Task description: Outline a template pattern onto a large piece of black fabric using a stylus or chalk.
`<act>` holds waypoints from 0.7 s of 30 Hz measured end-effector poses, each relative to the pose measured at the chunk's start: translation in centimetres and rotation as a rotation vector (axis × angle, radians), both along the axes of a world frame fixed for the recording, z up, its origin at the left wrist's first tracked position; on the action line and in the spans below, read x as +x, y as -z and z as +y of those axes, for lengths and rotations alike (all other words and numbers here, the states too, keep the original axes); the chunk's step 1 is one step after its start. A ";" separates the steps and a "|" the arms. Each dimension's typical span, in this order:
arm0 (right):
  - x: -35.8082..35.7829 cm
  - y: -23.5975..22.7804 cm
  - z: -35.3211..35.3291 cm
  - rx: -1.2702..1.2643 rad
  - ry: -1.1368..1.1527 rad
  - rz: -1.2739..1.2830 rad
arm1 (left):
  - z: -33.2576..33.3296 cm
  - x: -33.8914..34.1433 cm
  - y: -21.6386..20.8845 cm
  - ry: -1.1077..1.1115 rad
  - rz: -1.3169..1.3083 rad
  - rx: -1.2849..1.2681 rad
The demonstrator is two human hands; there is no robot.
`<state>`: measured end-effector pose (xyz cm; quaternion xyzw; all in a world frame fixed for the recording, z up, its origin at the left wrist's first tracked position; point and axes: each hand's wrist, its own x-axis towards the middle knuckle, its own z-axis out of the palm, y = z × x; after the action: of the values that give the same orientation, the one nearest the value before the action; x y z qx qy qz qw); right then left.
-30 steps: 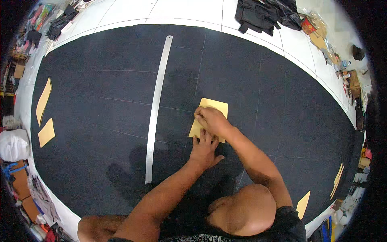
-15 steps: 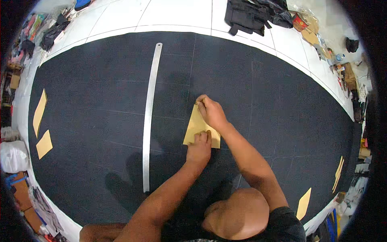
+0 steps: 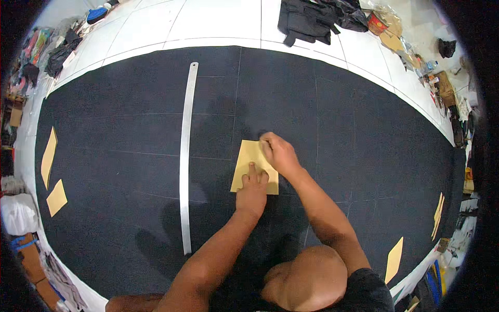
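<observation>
A tan card template (image 3: 241, 156) with straight sides lies flat on a large dark cloth (image 3: 280, 93), near its middle. My left hand (image 3: 252, 195) presses on the template's lower part, fingers stretched out and a little apart. At the upper right corner of the template is my right hand (image 3: 280, 155), its fingers closed in a pinch. Whatever those fingers hold is too small or too hidden to make out. Thin pale lines run across the cloth around the template. To the left of both hands lies a long metal ruler (image 3: 185, 156).
Two more tan cards (image 3: 49, 158) rest at the cloth's left edge. Another tan card (image 3: 394, 260) lies at lower right, near several narrow ones (image 3: 438, 216). A black garment (image 3: 306, 21) sits on the white tiled floor (image 3: 218, 23) beyond. Bags, boxes and clutter line both sides.
My right hand has moved from the template's top left corner to its upper right side. My left fingers have stretched forward on the card. The whole view has shifted slightly.
</observation>
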<state>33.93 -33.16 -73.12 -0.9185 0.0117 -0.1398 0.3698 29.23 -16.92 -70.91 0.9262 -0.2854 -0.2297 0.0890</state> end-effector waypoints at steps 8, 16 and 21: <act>-0.7 0.0 -0.6 -0.033 0.070 0.101 | -0.3 1.1 0.2 -0.017 0.024 -0.020; -2.1 -0.7 -2.6 0.015 0.028 0.068 | -0.8 2.1 -0.6 0.029 0.120 0.108; -3.0 -0.7 -3.6 0.015 0.066 0.160 | -0.8 2.3 0.1 0.281 -0.358 0.145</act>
<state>30.97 -36.74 -72.45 -0.9231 0.0726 -0.0779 0.3695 31.48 -17.70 -71.04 0.9073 -0.4056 -0.0919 -0.0626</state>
